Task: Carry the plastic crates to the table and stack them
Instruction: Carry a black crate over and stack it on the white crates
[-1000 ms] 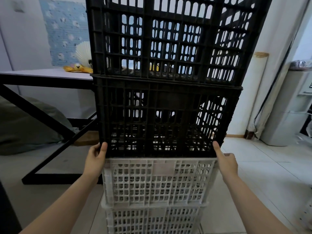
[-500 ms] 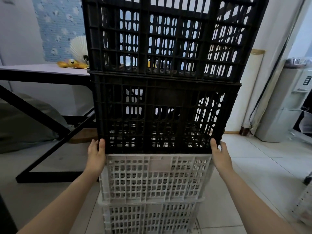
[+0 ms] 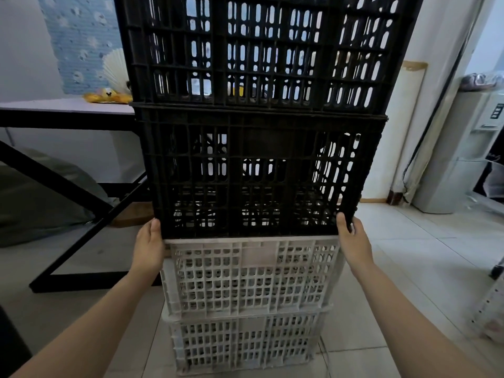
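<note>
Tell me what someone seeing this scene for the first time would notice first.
A tall stack of plastic crates fills the middle of the view: two black crates sit on two white crates standing on the tiled floor. The left hand and right hand grip the bottom corners of the lower black crate. Behind on the left stands a black-framed table.

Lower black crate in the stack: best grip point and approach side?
Take the lower black crate at its bottom corners, one hand from each side, as the left hand and right hand sit now. It is wide, carries the upper black crate, and rests on the white crate, so a low two-sided hold probably steadies it.
</note>
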A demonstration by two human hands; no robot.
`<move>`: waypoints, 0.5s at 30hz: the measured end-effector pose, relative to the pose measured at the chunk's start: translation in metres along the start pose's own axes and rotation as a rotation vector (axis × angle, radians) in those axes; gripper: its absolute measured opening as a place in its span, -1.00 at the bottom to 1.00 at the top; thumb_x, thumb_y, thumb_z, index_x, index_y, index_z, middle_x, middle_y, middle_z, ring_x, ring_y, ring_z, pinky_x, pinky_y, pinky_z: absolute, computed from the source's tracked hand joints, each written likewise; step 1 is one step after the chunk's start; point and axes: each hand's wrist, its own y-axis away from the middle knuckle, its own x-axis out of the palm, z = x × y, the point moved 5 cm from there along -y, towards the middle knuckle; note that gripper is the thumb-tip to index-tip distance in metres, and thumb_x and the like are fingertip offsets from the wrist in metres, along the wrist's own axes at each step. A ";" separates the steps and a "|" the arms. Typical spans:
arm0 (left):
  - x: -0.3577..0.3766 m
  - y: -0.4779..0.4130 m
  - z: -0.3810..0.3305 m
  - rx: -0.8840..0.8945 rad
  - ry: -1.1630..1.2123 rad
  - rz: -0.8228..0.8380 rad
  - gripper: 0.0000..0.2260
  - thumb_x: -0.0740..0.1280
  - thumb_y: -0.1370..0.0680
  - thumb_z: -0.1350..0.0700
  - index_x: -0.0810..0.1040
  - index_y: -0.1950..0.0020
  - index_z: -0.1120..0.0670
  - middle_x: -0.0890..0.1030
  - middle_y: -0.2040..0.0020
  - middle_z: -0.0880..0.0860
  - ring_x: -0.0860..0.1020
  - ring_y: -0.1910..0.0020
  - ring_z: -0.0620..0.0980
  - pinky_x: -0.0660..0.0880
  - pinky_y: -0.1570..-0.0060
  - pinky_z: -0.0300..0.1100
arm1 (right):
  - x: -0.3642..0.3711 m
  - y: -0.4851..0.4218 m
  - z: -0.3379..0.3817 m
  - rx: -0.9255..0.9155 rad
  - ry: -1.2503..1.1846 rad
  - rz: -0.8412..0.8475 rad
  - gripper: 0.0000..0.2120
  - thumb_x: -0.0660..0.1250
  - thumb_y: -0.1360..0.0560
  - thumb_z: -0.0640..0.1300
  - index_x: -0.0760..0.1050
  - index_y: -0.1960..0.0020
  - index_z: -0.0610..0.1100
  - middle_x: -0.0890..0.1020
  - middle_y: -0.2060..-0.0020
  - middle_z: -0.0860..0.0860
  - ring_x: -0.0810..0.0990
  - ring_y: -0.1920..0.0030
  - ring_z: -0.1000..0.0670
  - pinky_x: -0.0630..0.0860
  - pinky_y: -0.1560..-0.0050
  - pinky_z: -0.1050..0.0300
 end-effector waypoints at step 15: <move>0.007 0.009 0.009 -0.030 0.106 0.040 -0.47 0.00 -0.64 -0.14 0.01 -0.56 0.03 0.29 -0.50 0.14 0.29 -0.46 0.13 0.23 -0.40 0.00 | 0.022 0.017 -0.028 0.064 -0.196 -0.048 -0.19 0.19 -0.57 0.17 -0.28 -0.57 0.07 -0.04 -0.58 -0.03 0.04 -0.56 -0.09 0.06 -0.50 -0.13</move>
